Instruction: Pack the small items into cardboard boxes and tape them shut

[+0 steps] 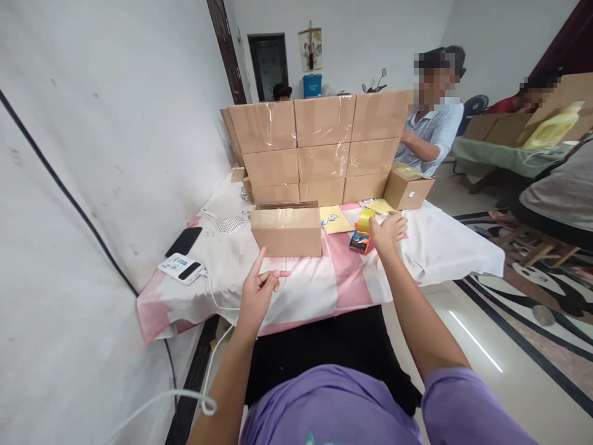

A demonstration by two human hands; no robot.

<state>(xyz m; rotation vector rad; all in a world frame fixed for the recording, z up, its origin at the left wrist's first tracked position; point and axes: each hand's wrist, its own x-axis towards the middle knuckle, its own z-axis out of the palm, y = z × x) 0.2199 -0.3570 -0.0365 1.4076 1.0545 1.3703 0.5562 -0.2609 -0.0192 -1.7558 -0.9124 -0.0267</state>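
Note:
A small cardboard box (287, 240) stands on the table in front of me, with clear tape along its top. My left hand (259, 287) is just in front of the box's lower left, index finger and thumb apart, holding nothing. Right of the box lies an orange and blue tape dispenser (360, 240) with a yellowish roll. My right hand (388, 233) is beside the roll, fingers apart; whether the thumb touches it I cannot tell. Yellow printed cards or booklets (337, 220) lie between the box and the stack behind.
Stacked cardboard boxes (323, 123) form a wall across the back. Another box (407, 188) stands at the right. A black phone (183, 241) and a white device (178, 267) with a cable lie at the left near the wall. A co-worker (438, 133) is behind the stack.

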